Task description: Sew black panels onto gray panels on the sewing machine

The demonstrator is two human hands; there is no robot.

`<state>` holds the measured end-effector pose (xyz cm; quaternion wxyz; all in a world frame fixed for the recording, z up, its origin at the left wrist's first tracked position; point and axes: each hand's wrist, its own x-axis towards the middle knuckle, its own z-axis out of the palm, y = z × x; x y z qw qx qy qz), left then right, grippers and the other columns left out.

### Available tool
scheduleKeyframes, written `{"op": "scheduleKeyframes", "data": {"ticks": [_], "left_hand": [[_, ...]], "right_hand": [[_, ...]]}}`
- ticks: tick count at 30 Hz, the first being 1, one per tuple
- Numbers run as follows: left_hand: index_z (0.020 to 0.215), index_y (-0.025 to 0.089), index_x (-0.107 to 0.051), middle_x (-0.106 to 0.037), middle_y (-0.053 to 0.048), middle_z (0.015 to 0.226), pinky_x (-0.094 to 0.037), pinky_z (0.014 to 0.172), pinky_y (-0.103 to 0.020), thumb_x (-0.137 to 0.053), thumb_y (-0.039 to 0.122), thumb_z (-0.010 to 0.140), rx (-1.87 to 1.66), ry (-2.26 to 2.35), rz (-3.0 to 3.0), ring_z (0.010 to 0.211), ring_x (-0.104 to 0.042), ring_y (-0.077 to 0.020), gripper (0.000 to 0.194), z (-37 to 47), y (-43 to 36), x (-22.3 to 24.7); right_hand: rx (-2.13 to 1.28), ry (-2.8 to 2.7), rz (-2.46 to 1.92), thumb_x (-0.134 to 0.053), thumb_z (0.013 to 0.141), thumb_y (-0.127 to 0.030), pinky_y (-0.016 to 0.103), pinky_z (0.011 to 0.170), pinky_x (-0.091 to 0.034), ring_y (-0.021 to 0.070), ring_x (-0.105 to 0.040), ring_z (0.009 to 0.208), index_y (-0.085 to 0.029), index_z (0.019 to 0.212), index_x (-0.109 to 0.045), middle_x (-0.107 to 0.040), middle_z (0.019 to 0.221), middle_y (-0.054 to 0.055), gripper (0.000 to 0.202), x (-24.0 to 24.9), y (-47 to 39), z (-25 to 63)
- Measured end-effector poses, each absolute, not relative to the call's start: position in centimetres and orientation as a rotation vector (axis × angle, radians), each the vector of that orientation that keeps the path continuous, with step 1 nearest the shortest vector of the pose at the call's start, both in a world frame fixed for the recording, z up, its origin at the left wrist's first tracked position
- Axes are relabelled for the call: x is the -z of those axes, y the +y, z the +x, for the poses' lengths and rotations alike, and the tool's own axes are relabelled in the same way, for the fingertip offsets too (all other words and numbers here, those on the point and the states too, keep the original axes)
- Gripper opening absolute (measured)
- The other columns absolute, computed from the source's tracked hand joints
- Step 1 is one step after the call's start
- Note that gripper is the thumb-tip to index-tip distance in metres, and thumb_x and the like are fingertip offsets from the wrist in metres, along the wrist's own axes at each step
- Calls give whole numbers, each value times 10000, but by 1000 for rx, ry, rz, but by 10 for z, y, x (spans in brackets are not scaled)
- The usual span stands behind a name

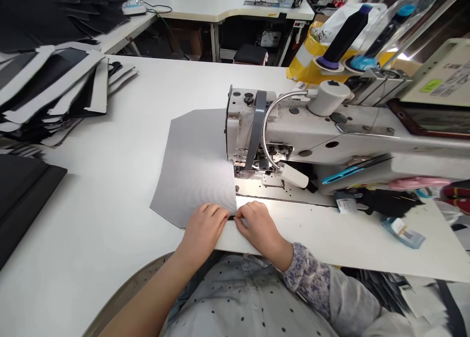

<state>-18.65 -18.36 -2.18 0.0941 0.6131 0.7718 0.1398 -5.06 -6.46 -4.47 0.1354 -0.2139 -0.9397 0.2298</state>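
Note:
A grey fabric panel (194,161) with angled corners lies flat on the white table, its right edge reaching under the head of a sewing machine (253,126). My left hand (206,225) is closed at the panel's near edge, fingertips pinching the cloth. Just beside it, my right hand (260,229) is also closed, thumb and forefinger pressed together at the panel's near right corner. Between the fingertips shows a small black strip (231,218); most of it is hidden by my fingers. The needle area, lit by a small lamp (293,175), is just beyond my hands.
Stacks of black and white cut pieces (55,87) and a black folded piece (29,195) lie at left. Thread cones (345,38) stand behind the machine. Blue-handled snips (343,174) rest on its bed, and a clear packet (404,233) lies at right.

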Motion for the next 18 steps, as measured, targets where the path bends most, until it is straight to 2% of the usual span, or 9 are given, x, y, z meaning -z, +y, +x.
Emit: {"op": "scheduleKeyframes", "data": {"ticks": [2,5,8,13,18], "left_hand": [[949,223,-662,-652,-45,905,-478,794,-377,-442,152,920,-426,2298,1917,880,-578,-208,233,-183,-191,25],[1132,245,-640,-660,-57,1093,-441,968,-445,-413,76,900,-479,2275,2055,1093,-561,-243,366,-184,-205,34],[1194,258,-623,-649,-40,1185,-405,1040,-478,-403,96,919,-465,2239,2138,1206,-512,-259,388,-195,-205,44],[1083,236,-686,-699,-12,1086,-467,989,-422,-485,161,918,-519,2255,2181,1133,-571,-243,270,-230,-152,53],[991,241,-715,-717,0,1008,-488,960,-350,-512,173,907,-648,2251,2183,1039,-610,-194,230,-254,-107,51]], "right_hand": [[-588,-2749,-542,-525,909,-179,314,736,-370,171,-493,744,-181,782,-612,-565,744,24,154,45,-67,-47],[-470,-2808,-371,-510,931,-158,330,771,-377,188,-496,796,-169,949,-646,-591,822,50,138,46,-69,-36],[-361,-2858,-294,-521,928,-159,344,790,-383,203,-489,840,-152,1132,-614,-600,919,77,225,49,-66,-32],[-160,-2807,-469,-482,953,-194,348,778,-379,205,-484,826,-187,1116,-649,-608,951,84,234,55,-37,-60],[-111,-2752,-575,-516,936,-234,344,760,-388,217,-494,849,-161,1169,-649,-605,953,108,278,57,-13,-86]]}}
